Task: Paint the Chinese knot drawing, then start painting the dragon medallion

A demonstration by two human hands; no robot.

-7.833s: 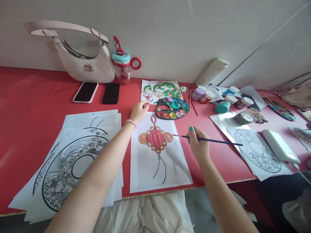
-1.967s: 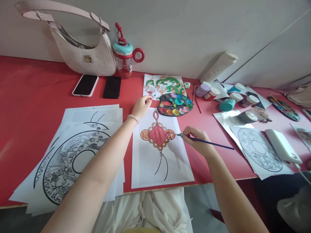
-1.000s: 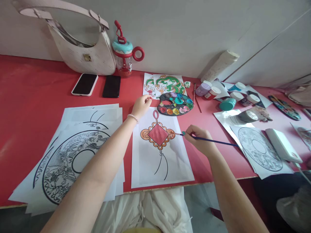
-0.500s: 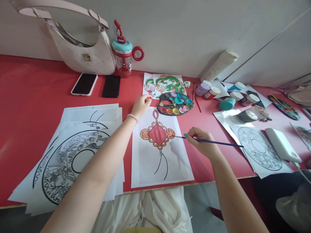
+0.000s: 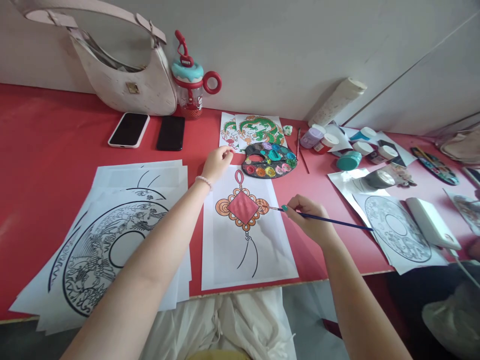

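Observation:
In my right hand (image 5: 309,217) is a slim blue paintbrush (image 5: 330,220), pinched near its metal collar. Its tip touches the orange scroll at the right of a knot ornament printed on a white sheet (image 5: 228,260). The ornament has a red diamond (image 5: 243,207) in its middle and orange loops around it; the two tassel lines below are uncoloured. My left hand (image 5: 218,164), with a beaded bracelet on the wrist, rests at the sheet's top left corner, fingers curled in. Just right of it lies a dark paint palette (image 5: 270,160) with several colours in its wells.
Line-art sheets (image 5: 101,260) lie under my left forearm. Two phones (image 5: 129,130), a handbag (image 5: 123,85) and a tumbler (image 5: 191,90) stand behind. Dragon pictures (image 5: 258,130) lie beyond the palette. Paint jars (image 5: 348,160), another circular drawing (image 5: 397,227) and a white device (image 5: 433,222) are at right.
The brush tip and my right hand have shifted very slightly left and up over the right scroll. My left hand stays in place; the view has moved a little.

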